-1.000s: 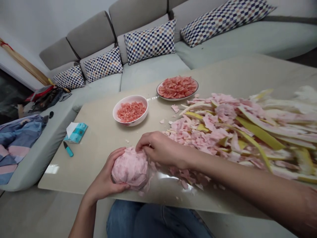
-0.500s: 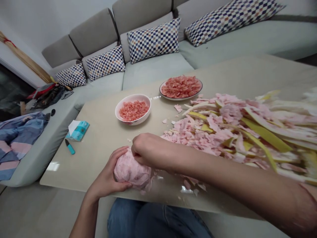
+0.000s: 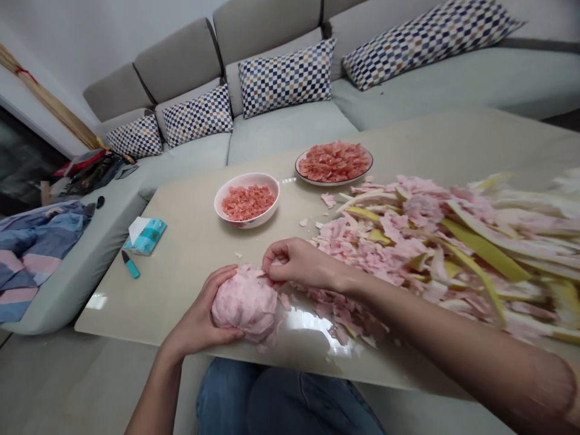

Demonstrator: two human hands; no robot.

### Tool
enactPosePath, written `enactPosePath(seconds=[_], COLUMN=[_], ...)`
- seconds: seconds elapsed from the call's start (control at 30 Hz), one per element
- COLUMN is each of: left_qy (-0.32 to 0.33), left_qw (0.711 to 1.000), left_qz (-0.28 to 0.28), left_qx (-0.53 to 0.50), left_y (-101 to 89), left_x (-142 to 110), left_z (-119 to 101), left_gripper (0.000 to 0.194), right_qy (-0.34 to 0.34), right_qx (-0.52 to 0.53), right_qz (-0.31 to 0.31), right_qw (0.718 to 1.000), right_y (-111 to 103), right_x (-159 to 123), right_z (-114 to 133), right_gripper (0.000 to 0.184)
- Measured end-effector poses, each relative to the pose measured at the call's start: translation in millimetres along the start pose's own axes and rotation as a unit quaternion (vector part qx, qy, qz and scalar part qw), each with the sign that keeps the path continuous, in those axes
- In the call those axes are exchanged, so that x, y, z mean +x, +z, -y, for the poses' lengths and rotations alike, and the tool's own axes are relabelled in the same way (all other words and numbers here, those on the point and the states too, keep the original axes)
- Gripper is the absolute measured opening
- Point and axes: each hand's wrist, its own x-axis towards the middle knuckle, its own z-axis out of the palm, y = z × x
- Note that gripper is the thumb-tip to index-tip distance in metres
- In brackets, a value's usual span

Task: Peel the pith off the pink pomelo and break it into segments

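Note:
A peeled pomelo (image 3: 244,302), round and pale pink with pith still on it, rests on the table near its front edge. My left hand (image 3: 206,317) wraps round its left side, thumb low in front and fingers behind. At its upper right, my right hand (image 3: 290,263) is closed in a pinch on a bit of pink pith, close against the fruit. To the right spreads a heap of pink pith scraps (image 3: 357,248) mixed with yellow-green rind strips (image 3: 484,248).
Behind the fruit stand a white bowl (image 3: 247,222) and a dark-rimmed plate (image 3: 333,181), both holding pink pomelo flesh. A tissue pack (image 3: 147,237) and a small teal-handled knife (image 3: 130,264) lie at left on the table (image 3: 181,260). A sofa (image 3: 290,124) runs behind.
My right hand has moved from the top of the pomelo to its right side, pulling pith outward. My left hand keeps its hold. The view has shifted slightly.

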Motion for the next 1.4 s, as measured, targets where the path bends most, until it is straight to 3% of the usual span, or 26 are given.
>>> enactPosePath(seconds=[0.07,0.17,0.23,0.33,0.53,0.67,0.77,1.0,1.1,1.27,1.4], left_qy=[-0.002,-0.005,-0.006,-0.005,-0.006,-0.008,-0.016,-0.036,-0.042,-0.03,-0.023], left_qw=[1.0,1.0,1.0,1.0,1.0,1.0,0.999,0.993,0.992,0.993,0.994], left_qz=[-0.001,0.001,0.001,-0.003,-0.003,-0.003,-0.001,-0.017,-0.005,-0.007,-0.002], left_qx=[0.002,0.002,0.0,0.002,0.002,0.011,0.049,0.11,0.115,0.111,0.111], left_y=[-0.3,-0.5,-0.5,-0.3,0.1,-0.5,-2.3,2.4,6.5,7.2,5.7], left_x=[0.2,0.4,0.3,-0.3,-0.5,-1.0,-2.6,0.4,4.6,6.9,5.7], left_z=[0.3,0.5,0.8,1.7,3.0,0.3,-7.2,-34.2,-36.1,-31.0,-29.9], left_gripper=[0.09,0.09,0.09,0.09,0.091,0.092,0.09,0.086,0.084,0.081,0.079], right_qy=[-0.022,-0.054,-0.073,-0.106,-0.101,-0.092,-0.117,-0.278,-0.287,-0.333,-0.318], right_qx=[0.013,-0.097,-0.176,-0.214,-0.211,-0.155,-0.131,-0.214,-0.286,-0.375,-0.362], right_qz=[0.013,0.004,-0.002,-0.031,-0.168,-0.172,-0.183,-0.214,-0.206,-0.166,-0.195], right_qw=[1.0,0.994,0.982,0.971,0.958,0.968,0.967,0.912,0.891,0.849,0.854], right_y=[-0.6,2.2,7.2,16.7,8.6,-2.9,7.9,56.0,59.5,57.6,53.8], right_x=[-2.4,-3.3,-1.6,3.6,2.3,-23.1,-45.6,-56.0,-51.8,-49.9,-45.3], right_z=[2.2,9.2,11.1,7.4,-3.3,-12.9,-25.9,-47.7,-48.0,-42.2,-36.9], right_gripper=[0.019,0.033,0.028,0.016,0.019,0.019,0.023,0.022,0.013,0.023,0.021])
